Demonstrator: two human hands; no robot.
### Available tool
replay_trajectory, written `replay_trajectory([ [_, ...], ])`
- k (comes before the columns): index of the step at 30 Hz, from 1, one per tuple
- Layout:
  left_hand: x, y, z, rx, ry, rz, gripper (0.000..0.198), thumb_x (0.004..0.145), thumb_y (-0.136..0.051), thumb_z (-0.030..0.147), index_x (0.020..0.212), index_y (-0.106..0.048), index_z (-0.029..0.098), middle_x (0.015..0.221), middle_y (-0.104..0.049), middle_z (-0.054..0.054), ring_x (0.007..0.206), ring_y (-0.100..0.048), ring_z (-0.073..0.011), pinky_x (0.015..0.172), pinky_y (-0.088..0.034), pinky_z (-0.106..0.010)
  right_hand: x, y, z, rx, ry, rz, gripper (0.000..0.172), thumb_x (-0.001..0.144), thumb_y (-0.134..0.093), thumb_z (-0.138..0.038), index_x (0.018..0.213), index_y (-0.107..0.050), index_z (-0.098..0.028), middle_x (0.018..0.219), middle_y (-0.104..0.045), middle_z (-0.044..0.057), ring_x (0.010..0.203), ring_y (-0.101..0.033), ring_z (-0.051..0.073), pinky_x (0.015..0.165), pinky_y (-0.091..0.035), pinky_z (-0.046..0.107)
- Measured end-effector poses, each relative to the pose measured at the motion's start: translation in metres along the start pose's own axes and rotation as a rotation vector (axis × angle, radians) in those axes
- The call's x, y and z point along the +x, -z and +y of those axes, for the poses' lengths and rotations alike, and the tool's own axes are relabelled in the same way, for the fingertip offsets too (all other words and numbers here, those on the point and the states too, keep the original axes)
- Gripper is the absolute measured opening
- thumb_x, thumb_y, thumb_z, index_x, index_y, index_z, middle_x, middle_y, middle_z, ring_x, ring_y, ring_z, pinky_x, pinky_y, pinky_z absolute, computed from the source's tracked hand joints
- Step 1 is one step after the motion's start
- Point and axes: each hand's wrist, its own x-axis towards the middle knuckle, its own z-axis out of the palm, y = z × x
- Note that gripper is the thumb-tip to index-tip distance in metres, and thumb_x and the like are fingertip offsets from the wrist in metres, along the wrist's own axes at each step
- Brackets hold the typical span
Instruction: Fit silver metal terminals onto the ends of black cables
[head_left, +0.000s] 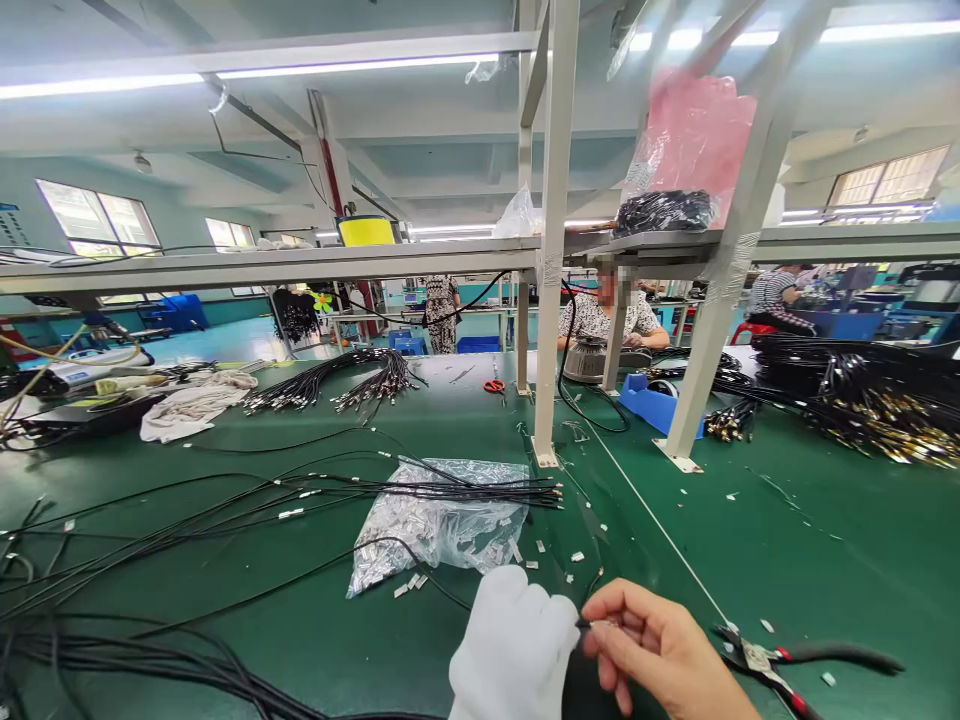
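Note:
My left hand (517,640), in a white glove, is closed around a thin black cable (442,588) that trails off to the left. Bare and close beside it, my right hand (660,650) pinches the short end of this cable between thumb and forefinger. What sits right at the fingertips is too small to make out. Just beyond the hands lies a clear plastic bag (480,535) of small silvery-white pieces, with more black cables (465,490) across it. To the right of my right hand, pliers (757,655) with black and red handles rest on the green table.
Loose small pieces (411,585) are scattered around the bag. Shelf posts (553,300) rise from the green tabletop (300,570). Cable bundles lie at the left front, back left and right (885,400). Orange scissors (494,386) and a blue tape dispenser (649,398) stand farther back. A person (645,318) sits opposite.

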Motion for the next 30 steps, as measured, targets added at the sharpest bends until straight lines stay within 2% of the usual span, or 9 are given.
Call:
replay_trajectory([
  [3,-0.001,-0.004,0.001,0.001,-0.038,0.019,0.031,0.096,-0.030,0.013,0.067,-0.038,0.019,0.062,-0.036,0.000,0.065,-0.033,-0.0186,0.067,-0.026,-0.033,0.002,-0.001,0.002,0.012,-0.035,-0.067,0.031,0.072,-0.075,-0.035,0.090,-0.056,-0.018,0.065,-0.065,-0.001,0.050,-0.059,0.014,0.044,-0.045,0.021],
  [6,-0.003,-0.004,0.000,0.019,0.004,-0.032,0.033,0.099,-0.027,0.016,0.070,-0.042,0.020,0.063,-0.038,0.000,0.067,-0.035,-0.0196,0.068,-0.024,-0.034,0.001,0.006,0.001,-0.041,0.021,0.013,0.040,0.067,-0.076,-0.028,0.102,-0.058,-0.019,0.073,-0.065,-0.003,0.059,-0.062,0.015,0.052,-0.051,0.024],
  [9,-0.005,-0.002,-0.001,0.020,0.082,-0.063,0.031,0.099,-0.031,0.016,0.071,-0.043,0.019,0.064,-0.039,0.000,0.070,-0.036,-0.0197,0.068,-0.024,-0.034,-0.001,0.019,-0.005,-0.136,0.038,0.076,0.029,0.071,-0.075,-0.033,0.092,-0.064,-0.018,0.076,-0.065,0.000,0.066,-0.063,0.016,0.057,-0.052,0.025],
  [12,-0.005,0.000,-0.001,-0.008,0.116,-0.063,0.030,0.100,-0.033,0.017,0.072,-0.046,0.019,0.066,-0.040,0.000,0.072,-0.036,-0.0196,0.069,-0.024,-0.034,-0.002,0.027,-0.010,-0.266,0.073,0.055,0.023,0.079,-0.070,-0.040,0.085,-0.066,-0.019,0.070,-0.062,0.000,0.065,-0.062,0.018,0.058,-0.051,0.025],
  [19,-0.008,0.001,0.002,-0.041,0.163,-0.160,0.029,0.099,-0.034,0.017,0.074,-0.047,0.019,0.070,-0.042,0.000,0.075,-0.038,-0.0188,0.069,-0.028,-0.032,-0.002,0.023,-0.005,-0.339,0.127,0.055,0.023,0.081,-0.066,-0.042,0.077,-0.060,-0.021,0.065,-0.058,-0.003,0.061,-0.060,0.017,0.055,-0.049,0.023],
  [26,-0.008,0.006,0.002,-0.120,0.226,-0.239,0.020,0.095,-0.042,0.014,0.080,-0.052,0.021,0.074,-0.045,0.000,0.078,-0.043,-0.0189,0.070,-0.032,-0.031,-0.002,0.032,-0.001,-0.415,0.162,-0.020,0.022,0.088,-0.059,-0.040,0.077,-0.053,-0.022,0.071,-0.064,0.000,0.064,-0.061,0.017,0.057,-0.050,0.023],
  [30,-0.008,0.008,0.001,-0.139,0.252,-0.256,0.019,0.094,-0.043,0.014,0.080,-0.053,0.022,0.074,-0.045,0.000,0.079,-0.043,-0.0189,0.070,-0.033,-0.030,-0.002,0.037,-0.002,-0.494,0.189,-0.052,0.018,0.093,-0.055,-0.039,0.087,-0.056,-0.023,0.073,-0.064,-0.001,0.066,-0.063,0.017,0.060,-0.051,0.023],
])
